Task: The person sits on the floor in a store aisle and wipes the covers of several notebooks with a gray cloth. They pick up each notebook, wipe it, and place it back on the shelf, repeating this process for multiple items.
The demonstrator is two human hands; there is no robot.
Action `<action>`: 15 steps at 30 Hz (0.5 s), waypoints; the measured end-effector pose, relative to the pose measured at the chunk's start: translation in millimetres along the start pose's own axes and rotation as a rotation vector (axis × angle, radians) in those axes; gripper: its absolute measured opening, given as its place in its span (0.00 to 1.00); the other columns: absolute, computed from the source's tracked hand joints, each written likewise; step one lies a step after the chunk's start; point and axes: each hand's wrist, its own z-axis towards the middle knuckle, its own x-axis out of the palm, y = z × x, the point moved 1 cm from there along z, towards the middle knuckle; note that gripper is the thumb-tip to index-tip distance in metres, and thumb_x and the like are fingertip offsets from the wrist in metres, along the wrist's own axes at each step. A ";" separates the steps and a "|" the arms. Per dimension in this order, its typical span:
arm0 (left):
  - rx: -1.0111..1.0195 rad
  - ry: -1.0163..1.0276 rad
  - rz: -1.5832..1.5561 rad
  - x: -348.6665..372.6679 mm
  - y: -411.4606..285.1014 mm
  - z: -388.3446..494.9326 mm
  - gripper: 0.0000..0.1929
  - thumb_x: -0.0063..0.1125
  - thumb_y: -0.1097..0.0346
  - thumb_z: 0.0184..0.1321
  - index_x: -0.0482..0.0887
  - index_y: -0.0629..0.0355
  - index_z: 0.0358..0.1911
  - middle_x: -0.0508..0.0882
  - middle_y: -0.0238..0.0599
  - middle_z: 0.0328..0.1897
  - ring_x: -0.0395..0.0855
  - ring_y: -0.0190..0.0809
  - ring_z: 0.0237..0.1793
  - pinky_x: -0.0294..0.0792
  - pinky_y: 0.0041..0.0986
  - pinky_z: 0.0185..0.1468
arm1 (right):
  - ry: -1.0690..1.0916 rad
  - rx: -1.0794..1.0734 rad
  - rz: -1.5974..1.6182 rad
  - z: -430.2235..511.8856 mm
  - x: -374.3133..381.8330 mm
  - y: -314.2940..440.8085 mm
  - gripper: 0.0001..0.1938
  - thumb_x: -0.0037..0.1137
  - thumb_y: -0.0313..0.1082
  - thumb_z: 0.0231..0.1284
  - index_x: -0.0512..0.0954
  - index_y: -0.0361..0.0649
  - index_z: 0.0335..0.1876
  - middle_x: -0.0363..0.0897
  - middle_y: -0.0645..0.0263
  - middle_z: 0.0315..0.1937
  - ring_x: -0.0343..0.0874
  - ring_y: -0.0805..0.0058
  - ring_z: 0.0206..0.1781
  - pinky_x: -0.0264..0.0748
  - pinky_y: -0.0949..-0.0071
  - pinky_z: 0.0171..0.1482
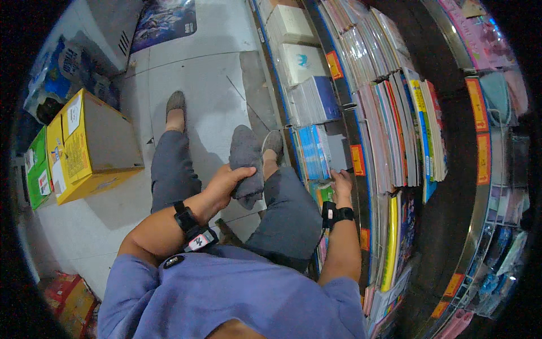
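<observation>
My left hand (224,184) grips a folded grey cloth (246,163), held above the floor between my legs. My right hand (341,183) reaches to the lower shelf, its fingers at the edge of a stack of blue-covered booklets (314,151). Whether those fingers grip anything cannot be made out. A bare grey patch of shelf (338,148) shows just beyond them. Farther along the same shelf stand a stack of booklets with a dark blue cover (324,99) and white-covered stacks (302,62).
Upright books (394,131) fill the shelf above, with orange price tags (358,159) along its edge. A yellow carton (91,148) and a green one (38,169) stand on the floor at left. A red box (67,292) lies at lower left.
</observation>
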 end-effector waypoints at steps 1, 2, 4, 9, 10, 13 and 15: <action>0.018 -0.006 0.012 2.3 1.6 3.0 0.22 0.61 0.59 0.52 0.73 0.65 0.47 0.80 0.39 0.38 0.80 0.39 0.36 0.72 0.30 0.41 | -0.001 0.013 0.023 -4.8 0.9 1.3 0.29 0.61 0.37 0.52 0.64 0.40 0.59 0.71 0.60 0.52 0.70 0.67 0.52 0.66 0.64 0.48; 0.008 -0.032 0.020 3.9 3.4 5.7 0.22 0.61 0.59 0.52 0.73 0.65 0.47 0.80 0.39 0.38 0.80 0.39 0.36 0.72 0.30 0.40 | 0.022 0.020 0.074 -10.5 1.4 3.5 0.30 0.63 0.37 0.50 0.63 0.36 0.58 0.68 0.56 0.55 0.70 0.66 0.49 0.66 0.70 0.49; 0.002 -0.029 0.027 8.1 7.4 10.6 0.21 0.61 0.60 0.52 0.74 0.65 0.46 0.81 0.39 0.38 0.80 0.39 0.36 0.72 0.30 0.39 | 0.034 0.030 0.154 -22.2 -0.6 7.8 0.30 0.62 0.37 0.51 0.63 0.35 0.58 0.69 0.56 0.53 0.71 0.67 0.49 0.66 0.71 0.47; -0.104 0.006 0.031 10.2 17.5 15.5 0.20 0.62 0.60 0.51 0.76 0.66 0.43 0.81 0.40 0.36 0.81 0.40 0.34 0.72 0.30 0.38 | 0.110 0.089 0.334 -37.0 -6.5 13.0 0.27 0.55 0.32 0.58 0.61 0.34 0.61 0.71 0.58 0.50 0.72 0.63 0.51 0.71 0.70 0.52; -0.092 -0.016 0.040 8.8 18.8 15.4 0.20 0.62 0.60 0.51 0.76 0.67 0.43 0.81 0.40 0.35 0.81 0.40 0.34 0.73 0.30 0.38 | 0.114 0.094 0.397 -37.3 -6.7 11.7 0.26 0.54 0.30 0.58 0.60 0.33 0.61 0.71 0.57 0.47 0.74 0.62 0.48 0.74 0.68 0.51; -0.107 0.002 0.062 5.6 22.5 16.4 0.20 0.62 0.61 0.51 0.76 0.67 0.43 0.82 0.41 0.35 0.81 0.40 0.34 0.73 0.30 0.37 | 0.128 0.123 0.446 -32.8 -2.9 4.7 0.27 0.54 0.29 0.57 0.60 0.33 0.61 0.71 0.55 0.47 0.74 0.61 0.47 0.74 0.67 0.51; -0.080 0.003 0.082 3.7 24.6 15.3 0.18 0.62 0.59 0.52 0.77 0.68 0.38 0.83 0.44 0.32 0.82 0.44 0.32 0.75 0.36 0.38 | 0.145 0.102 0.477 -30.5 -0.9 -0.7 0.26 0.57 0.32 0.54 0.61 0.35 0.58 0.70 0.56 0.47 0.71 0.60 0.51 0.72 0.62 0.53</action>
